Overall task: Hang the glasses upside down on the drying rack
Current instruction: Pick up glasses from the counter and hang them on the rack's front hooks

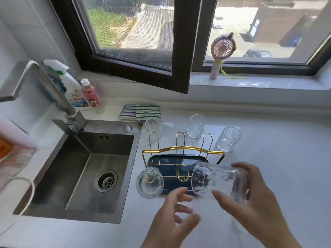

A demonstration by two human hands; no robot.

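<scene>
My right hand (254, 196) grips a tilted glass (215, 179) just above the rack (182, 151); my left hand (172, 215) hovers open beneath. Missing the prong could knock the hung glass (150, 182) off.

The white worktop (268, 158) carries the drying rack (179, 167) (gold wire on a blue tray), three upright glasses (196, 126) behind it, folded striped cloths (140, 112), a spray bottle (71, 86) and a pink bottle (90, 93).
</scene>
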